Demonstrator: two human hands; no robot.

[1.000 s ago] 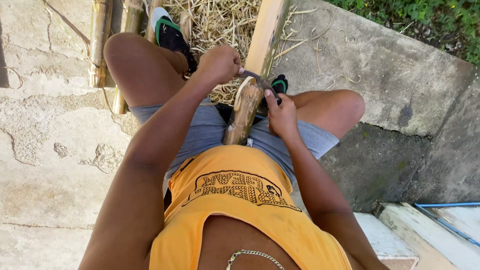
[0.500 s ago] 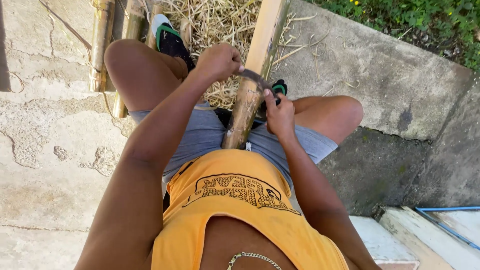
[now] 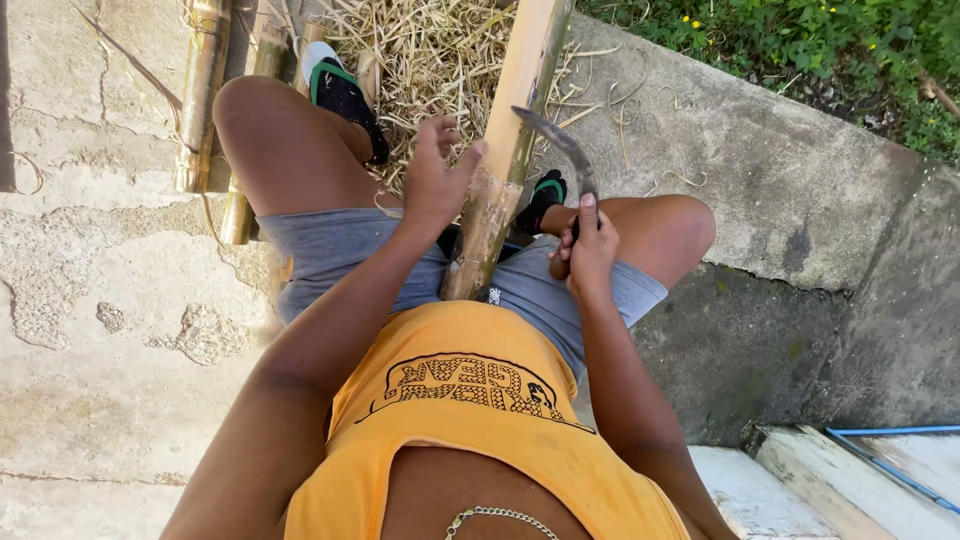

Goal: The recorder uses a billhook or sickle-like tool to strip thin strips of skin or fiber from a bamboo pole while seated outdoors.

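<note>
You sit on concrete (image 3: 120, 300) with a long bamboo pole (image 3: 505, 150) running up between your knees, its lower end resting against your shorts (image 3: 330, 250) and its upper end leaning out over a heap of dry shavings (image 3: 420, 60).

Your left hand (image 3: 435, 180) is at the pole's left side, fingers spread and loose. The thumb tip touches the pole's edge, but the grip is open and wraps around nothing.

Your right hand (image 3: 588, 250) is closed tight on the handle of a curved knife (image 3: 560, 150). The thumb lies straight along the top of the handle, pointing up toward the blade. The dark blade arcs up and to the left from your fist, and its tip reaches the pole's right edge. From this view you cannot tell whether the edge is touching the bamboo or is just above it.

Your feet are in black sandals with green soles: the left sandal (image 3: 345, 100) is on the shavings beside your left knee, and the right sandal (image 3: 540, 195) shows just right of the pole.

More bamboo poles (image 3: 205, 90) lie side by side on the concrete to your left, well apart from both hands. To your right a concrete kerb (image 3: 760, 160) slopes away, with green plants (image 3: 800, 50) beyond it. A blue pipe (image 3: 880, 450) lies low at the right.
</note>
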